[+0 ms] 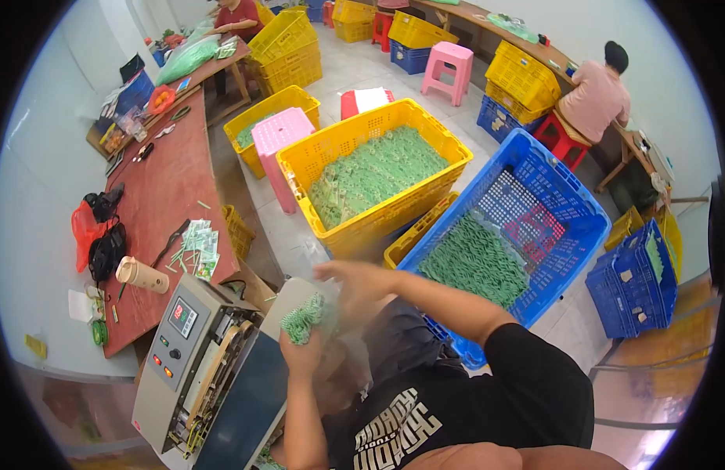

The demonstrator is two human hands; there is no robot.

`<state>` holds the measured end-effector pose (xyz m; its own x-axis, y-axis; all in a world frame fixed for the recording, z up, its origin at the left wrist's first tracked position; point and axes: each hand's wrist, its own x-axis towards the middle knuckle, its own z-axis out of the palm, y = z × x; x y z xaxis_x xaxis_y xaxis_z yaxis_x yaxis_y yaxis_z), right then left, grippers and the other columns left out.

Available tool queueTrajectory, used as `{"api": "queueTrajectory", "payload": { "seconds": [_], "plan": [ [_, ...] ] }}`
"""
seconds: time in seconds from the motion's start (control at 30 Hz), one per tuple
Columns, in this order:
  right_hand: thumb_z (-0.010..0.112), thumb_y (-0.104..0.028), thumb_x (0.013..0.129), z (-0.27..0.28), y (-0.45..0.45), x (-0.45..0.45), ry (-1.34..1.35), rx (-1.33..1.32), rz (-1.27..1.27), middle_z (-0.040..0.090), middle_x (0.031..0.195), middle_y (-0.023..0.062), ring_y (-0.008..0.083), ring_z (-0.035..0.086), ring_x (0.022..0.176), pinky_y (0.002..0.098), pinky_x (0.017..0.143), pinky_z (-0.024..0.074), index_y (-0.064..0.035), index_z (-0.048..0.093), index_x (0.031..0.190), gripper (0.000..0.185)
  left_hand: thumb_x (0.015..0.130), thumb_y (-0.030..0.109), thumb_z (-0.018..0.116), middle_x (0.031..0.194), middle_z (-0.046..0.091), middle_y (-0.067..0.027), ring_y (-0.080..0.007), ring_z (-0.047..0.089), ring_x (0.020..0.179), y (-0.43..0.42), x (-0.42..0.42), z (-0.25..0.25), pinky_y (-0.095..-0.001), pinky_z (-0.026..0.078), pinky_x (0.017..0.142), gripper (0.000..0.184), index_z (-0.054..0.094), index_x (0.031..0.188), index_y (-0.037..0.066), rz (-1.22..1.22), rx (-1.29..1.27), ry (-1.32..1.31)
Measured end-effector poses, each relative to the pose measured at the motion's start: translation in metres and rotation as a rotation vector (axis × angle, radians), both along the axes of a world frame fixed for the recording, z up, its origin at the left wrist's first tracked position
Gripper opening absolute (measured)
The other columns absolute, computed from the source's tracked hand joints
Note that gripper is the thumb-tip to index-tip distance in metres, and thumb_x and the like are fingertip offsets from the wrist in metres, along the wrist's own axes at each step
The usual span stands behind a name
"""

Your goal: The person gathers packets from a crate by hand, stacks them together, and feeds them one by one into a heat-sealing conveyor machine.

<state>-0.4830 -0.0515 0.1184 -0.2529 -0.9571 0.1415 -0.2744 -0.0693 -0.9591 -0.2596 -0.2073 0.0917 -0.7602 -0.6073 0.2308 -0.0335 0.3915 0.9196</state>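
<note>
My left hand (301,356) is closed around a bundle of green-and-white cords (302,317), held upright beside the sealing machine (194,341). To the right of it, my right hand (355,283) is stretched across above my lap. Motion smears its fingers, so what it holds, if anything, does not show. Something hazy and see-through, perhaps a plastic bag, hangs just below the right hand. The blue crate (562,192) right of my hands holds a heap of dark green cord pieces (476,262). Ahead, a yellow crate (304,182) is filled with lighter green pieces (386,168).
A red-brown table (171,188) on the left bears a tumbler (142,274), printed packets (200,244) and black bags. Pink stools (447,66), stacked crates (527,78) and two seated people (593,94) are farther off. More blue crates (633,286) stand at right.
</note>
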Motion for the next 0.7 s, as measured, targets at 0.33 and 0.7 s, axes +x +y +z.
{"api": "queueTrajectory", "payload": {
  "seconds": [0.33,0.7],
  "plan": [
    [0.096,-0.031,0.071,-0.047,-0.057,0.025,-0.137,-0.12,0.089,0.073,0.116,0.0102,0.0246,0.068,0.111,0.0375,0.097,0.0518,-0.0056,0.065,0.128,0.07,0.091,0.009,0.076,0.122,0.067,-0.013,-0.0241,0.065,0.111,-0.017,-0.017,-0.035,-0.0367,0.05,0.096,0.04,0.061,0.126,-0.002,-0.01,0.08,-0.053],
    [0.091,-0.022,0.075,-0.037,-0.053,0.049,-0.028,-0.102,0.08,0.066,0.13,0.0154,0.0289,0.064,0.122,0.0385,0.105,0.0491,-0.0033,0.059,0.138,0.074,0.082,0.011,0.082,0.144,0.052,-0.0226,-0.0353,0.057,0.126,-0.024,0.011,-0.011,-0.0427,0.047,0.103,0.059,0.057,0.134,-0.003,-0.077,-0.283,-0.203]
  ]
}}
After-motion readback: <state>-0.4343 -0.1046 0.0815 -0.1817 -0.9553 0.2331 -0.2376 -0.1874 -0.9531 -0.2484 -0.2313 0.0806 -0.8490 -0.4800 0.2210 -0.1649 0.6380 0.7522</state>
